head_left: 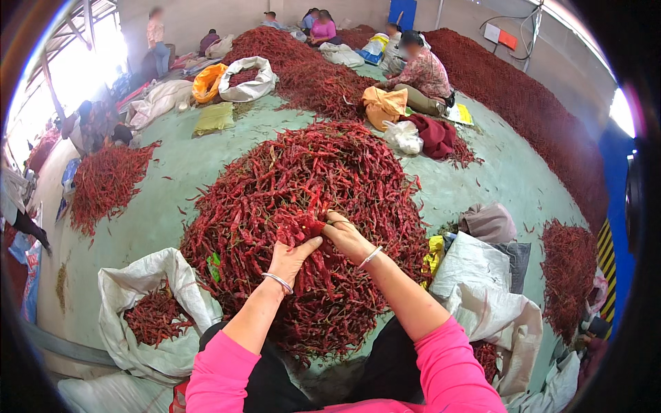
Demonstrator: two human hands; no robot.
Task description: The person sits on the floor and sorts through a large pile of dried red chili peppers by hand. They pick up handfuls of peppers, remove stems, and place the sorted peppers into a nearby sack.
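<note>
A big heap of dried red chillies (232, 222), many with their stalks on, lies on the floor right before me. Over its near middle, my left hand (288, 262) grips a small bunch of dried red chillies (297, 227), thumb pointing right. My right hand (347, 238) meets it from the right, its fingertips closed at the stalk end of a chilli by my left thumb. The exact pinch is partly hidden by the fingers. Each wrist wears a silvery bangle.
An open white woven sack (116, 294) holding chillies stands at left; another white sack (524, 320) with chillies is at right. Folded sacking (472, 266) lies beside the heap. Farther off, a seated person (426, 72), an orange bag (383, 106) and more chilli piles (111, 180).
</note>
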